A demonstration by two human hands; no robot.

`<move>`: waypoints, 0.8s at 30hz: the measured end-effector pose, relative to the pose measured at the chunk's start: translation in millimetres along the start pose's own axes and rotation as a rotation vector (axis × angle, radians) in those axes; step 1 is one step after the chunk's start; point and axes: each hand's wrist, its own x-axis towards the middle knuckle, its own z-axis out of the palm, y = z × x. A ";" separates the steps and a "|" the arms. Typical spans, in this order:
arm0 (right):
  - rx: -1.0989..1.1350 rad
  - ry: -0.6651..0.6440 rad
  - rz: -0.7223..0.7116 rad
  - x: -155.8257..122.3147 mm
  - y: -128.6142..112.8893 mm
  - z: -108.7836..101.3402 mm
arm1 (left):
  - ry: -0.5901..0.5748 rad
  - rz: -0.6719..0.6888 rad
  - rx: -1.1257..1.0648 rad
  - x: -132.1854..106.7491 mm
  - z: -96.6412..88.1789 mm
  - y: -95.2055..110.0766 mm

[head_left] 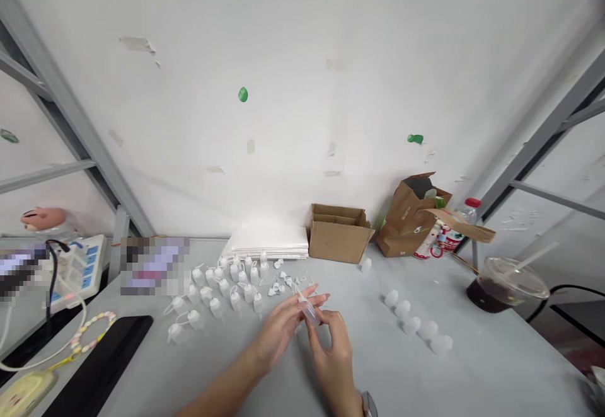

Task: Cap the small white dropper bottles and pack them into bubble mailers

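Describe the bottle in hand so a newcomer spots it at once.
On the grey table, find the cardboard box. Nearer the camera, the left hand and right hand meet at a translucent bottle. Unlike the many bottles at left, it is held.

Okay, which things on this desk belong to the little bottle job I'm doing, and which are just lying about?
Likely part of the job:
- held bottle
- capped bottles, grouped left
- loose white caps
- translucent white bottles, lined up right

Apparently just lying about:
- iced drink cup
- paper bag
- beaded loop
- power strip
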 end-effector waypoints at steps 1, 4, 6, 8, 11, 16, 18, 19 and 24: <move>-0.006 -0.003 -0.014 0.2 -0.4 -0.2 | 0.004 0.000 -0.001 -0.1 -0.5 -0.7; -0.032 -0.018 -0.048 0.8 -1.3 -0.5 | 0.000 0.004 -0.018 0.2 -1.5 -2.5; -0.055 -0.021 -0.080 1.1 -1.5 -0.4 | 0.000 0.002 -0.032 0.6 -1.5 -2.9; -0.080 -0.012 -0.113 1.3 -1.4 -0.1 | 0.012 -0.005 -0.030 1.1 -0.9 -2.8; -0.123 0.007 -0.145 1.6 -1.1 0.5 | 0.036 -0.018 -0.018 1.2 0.1 -2.4; -0.161 0.031 -0.168 1.0 -1.2 1.0 | 0.047 -0.030 -0.024 0.2 0.4 -2.9; -0.161 0.030 -0.163 0.1 -1.0 1.2 | 0.041 -0.030 -0.029 0.1 0.3 -3.1; -0.160 0.029 -0.159 -0.4 -0.7 1.3 | 0.040 -0.030 -0.029 0.2 0.3 -3.2; -0.163 0.013 -0.162 -2.2 0.9 1.1 | 0.051 -0.017 -0.001 0.3 0.1 -5.6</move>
